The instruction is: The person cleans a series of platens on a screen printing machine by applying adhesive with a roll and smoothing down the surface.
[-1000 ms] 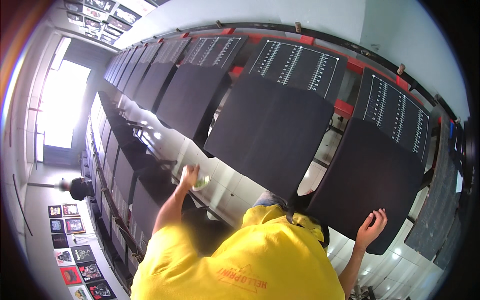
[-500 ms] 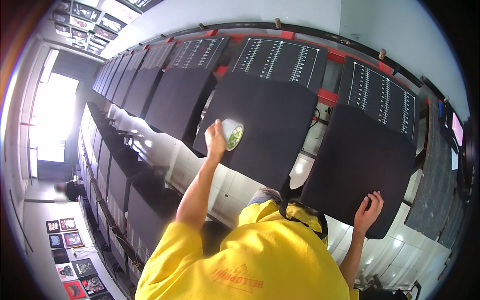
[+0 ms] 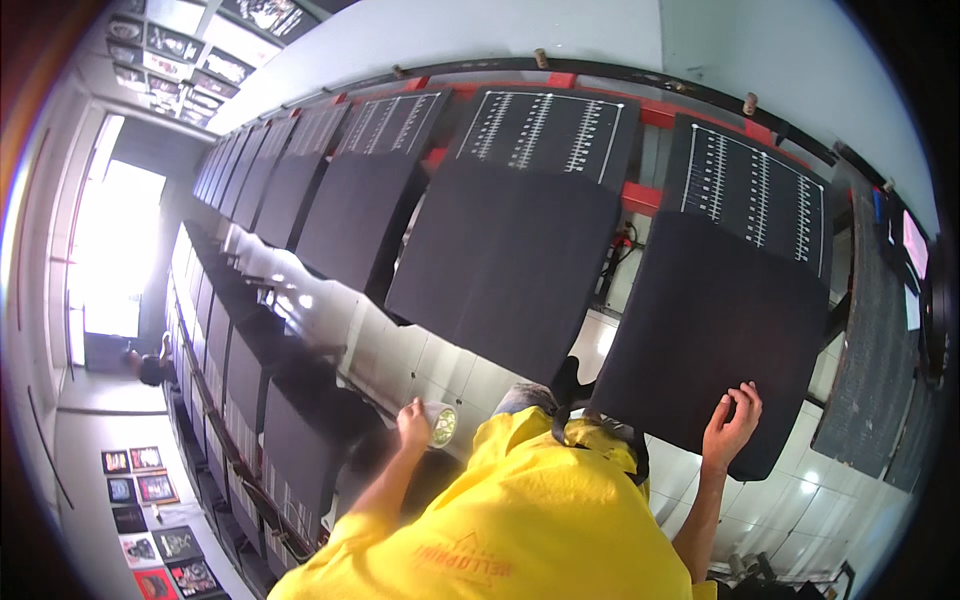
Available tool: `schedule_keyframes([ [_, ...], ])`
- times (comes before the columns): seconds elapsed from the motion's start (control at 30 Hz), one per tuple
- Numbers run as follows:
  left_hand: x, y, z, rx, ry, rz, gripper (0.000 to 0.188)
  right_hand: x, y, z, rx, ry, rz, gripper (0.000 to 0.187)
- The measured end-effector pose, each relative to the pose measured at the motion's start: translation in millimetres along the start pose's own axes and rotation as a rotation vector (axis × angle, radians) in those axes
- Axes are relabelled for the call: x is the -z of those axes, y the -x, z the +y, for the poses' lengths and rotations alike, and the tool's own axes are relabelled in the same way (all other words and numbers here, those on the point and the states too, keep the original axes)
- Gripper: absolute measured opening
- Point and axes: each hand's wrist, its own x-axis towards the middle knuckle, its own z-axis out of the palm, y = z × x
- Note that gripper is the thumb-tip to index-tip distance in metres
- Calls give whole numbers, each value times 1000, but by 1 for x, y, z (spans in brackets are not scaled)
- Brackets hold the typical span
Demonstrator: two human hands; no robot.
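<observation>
A small whitish cup point(image 3: 441, 425) with green and pale bits showing inside its round mouth is in my left hand point(image 3: 413, 424). My left fingers are closed around its side, low beside my body, over the gap between the two rows of boards. My right hand point(image 3: 733, 425) rests with loosely bent, parted fingers near the front right corner of the nearest black cloth-covered board point(image 3: 712, 330). Nothing shows in that hand. Left of it lies another black cloth-covered board point(image 3: 505, 265), its cloth smooth and its upper part printed with white ruler-like marks.
A red frame point(image 3: 641, 197) carries the long row of boards along the wall. A second row of black boards point(image 3: 300, 430) runs on my left. At the right stands a worn grey panel point(image 3: 862, 350). Far off at the left is another person point(image 3: 152, 367).
My left hand has drawn back with the cup, from over the middle board down toward my body. My right hand has stayed almost where it was. The view has shifted slightly.
</observation>
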Motion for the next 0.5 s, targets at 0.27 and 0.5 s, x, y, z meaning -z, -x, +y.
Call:
schedule_keyframes([
  [0.27,-29,-61,186,-331,85,177,44,4,1,2,7,8,-25,12],
  [0.5,-90,-75,246,-456,173,155,55,3,3,1,4,-14,-12,13],
])
